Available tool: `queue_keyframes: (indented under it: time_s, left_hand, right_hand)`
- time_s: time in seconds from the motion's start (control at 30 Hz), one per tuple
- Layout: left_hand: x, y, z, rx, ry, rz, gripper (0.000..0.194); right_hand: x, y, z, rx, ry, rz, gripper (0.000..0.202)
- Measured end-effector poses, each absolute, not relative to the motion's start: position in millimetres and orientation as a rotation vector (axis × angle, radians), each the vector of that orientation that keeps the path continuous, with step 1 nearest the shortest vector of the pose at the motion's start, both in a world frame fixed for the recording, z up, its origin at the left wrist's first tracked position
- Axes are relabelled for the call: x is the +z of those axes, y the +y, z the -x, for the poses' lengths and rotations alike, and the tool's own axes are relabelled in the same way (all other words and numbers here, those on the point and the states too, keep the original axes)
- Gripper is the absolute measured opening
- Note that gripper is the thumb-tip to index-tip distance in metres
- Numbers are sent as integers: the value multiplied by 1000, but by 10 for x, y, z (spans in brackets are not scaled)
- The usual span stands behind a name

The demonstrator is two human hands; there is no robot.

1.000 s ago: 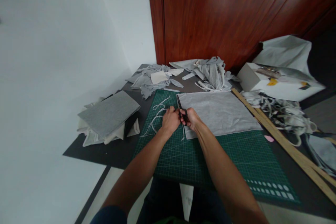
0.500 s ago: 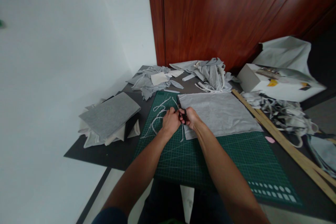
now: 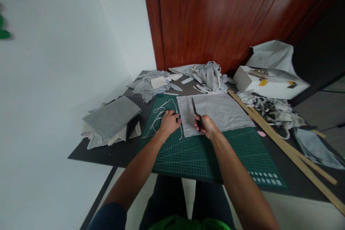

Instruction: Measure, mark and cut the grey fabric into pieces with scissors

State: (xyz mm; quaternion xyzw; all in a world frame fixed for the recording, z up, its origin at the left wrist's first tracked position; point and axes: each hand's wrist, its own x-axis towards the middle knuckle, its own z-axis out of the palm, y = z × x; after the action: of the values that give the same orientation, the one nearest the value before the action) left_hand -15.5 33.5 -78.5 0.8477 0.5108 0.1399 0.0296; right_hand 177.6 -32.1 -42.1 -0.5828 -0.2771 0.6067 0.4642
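Black-handled scissors (image 3: 198,115) are gripped in my right hand (image 3: 207,125), blades pointing away from me over the left part of a grey fabric piece (image 3: 218,109). The fabric lies flat on a green cutting mat (image 3: 185,158). Beside its left edge, my left hand (image 3: 170,122) has curled fingers on a narrow pale fabric strip (image 3: 180,131), which runs along that edge. A small dark spot shows at these fingertips; I cannot make out what it is. Thin curly offcuts (image 3: 155,122) lie on the mat, left of and partly behind this hand.
At left stands a stack of grey fabric pieces (image 3: 113,116). Scraps (image 3: 151,86) and crumpled cloth (image 3: 211,75) lie at the back. Long wooden rulers (image 3: 272,134) cross the right side, near tangled strips (image 3: 277,109) and a white box (image 3: 269,84). A wall borders the left.
The scissors and my right hand have moved right, away from the fabric's left edge and from my left hand. My left hand stays by the strip. The camera view has shifted slightly.
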Motion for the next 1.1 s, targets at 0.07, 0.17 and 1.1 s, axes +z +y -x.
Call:
queue_keyframes:
  time_s: [0.07,0.17,1.1]
  left_hand:
    - [-707,335,214,346,1721,-2596,34]
    - [-537,348,247,245,1932,-2572,30]
    - [-684,-3,-651,-30,739,-2818,73]
  right_hand:
    - [-410,-405,-1834,1468,-674,1452,21]
    - [-386,-520,-1890,1452,-658,1470,21]
    - [-369,-943,-2037,1219,-749,1314,46]
